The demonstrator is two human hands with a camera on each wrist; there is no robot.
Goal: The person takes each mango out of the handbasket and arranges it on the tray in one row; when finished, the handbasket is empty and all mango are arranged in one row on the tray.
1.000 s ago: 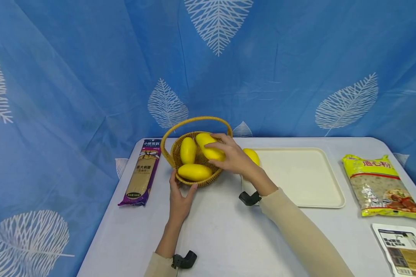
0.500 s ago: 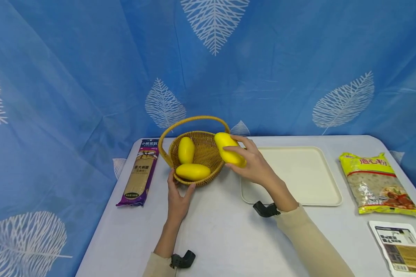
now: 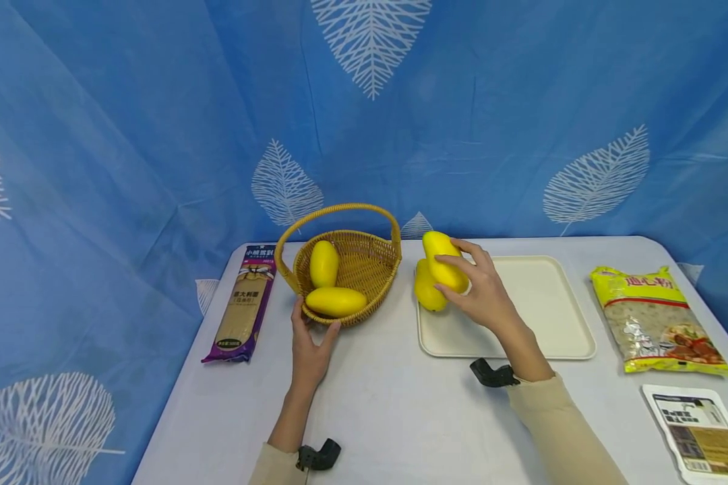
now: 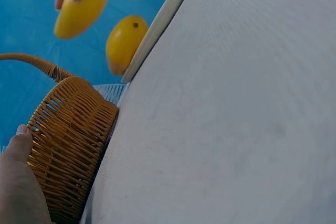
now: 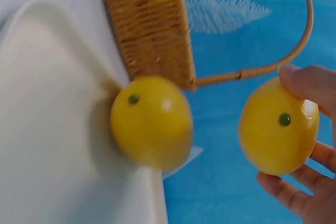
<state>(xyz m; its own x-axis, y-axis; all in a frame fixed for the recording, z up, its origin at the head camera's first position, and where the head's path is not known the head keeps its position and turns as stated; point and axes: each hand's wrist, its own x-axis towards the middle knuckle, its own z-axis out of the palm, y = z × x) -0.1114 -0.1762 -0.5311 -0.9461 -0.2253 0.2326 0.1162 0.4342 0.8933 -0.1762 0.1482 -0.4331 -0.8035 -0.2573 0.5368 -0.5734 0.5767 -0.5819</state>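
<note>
A yellow mango (image 3: 441, 261) is pinched in the right hand (image 3: 485, 293), held above the left part of the cream tray (image 3: 540, 310). Another mango (image 3: 426, 289) lies at the tray's left end, partly behind the held one; the right wrist view shows a gap between the two mangoes. The left hand (image 3: 311, 353) grips the near rim of the wicker basket (image 3: 367, 266), its thumb (image 4: 20, 142) against the woven side. Inside the basket are two mangoes, one upright at the left (image 3: 324, 264) and one lying across the front (image 3: 336, 302).
Left of the basket lies a purple noodle packet (image 3: 243, 306). At the right are a yellow pasta bag (image 3: 661, 323) and, nearer, a white-edged flat packet (image 3: 698, 434). The basket's tall handle (image 3: 346, 207) arches up. A blue cloth (image 3: 461, 121) hangs behind the table.
The right hand has lifted a mango out of the basket and carried it right, over the tray. The left hand has stayed at the basket's rim.
</note>
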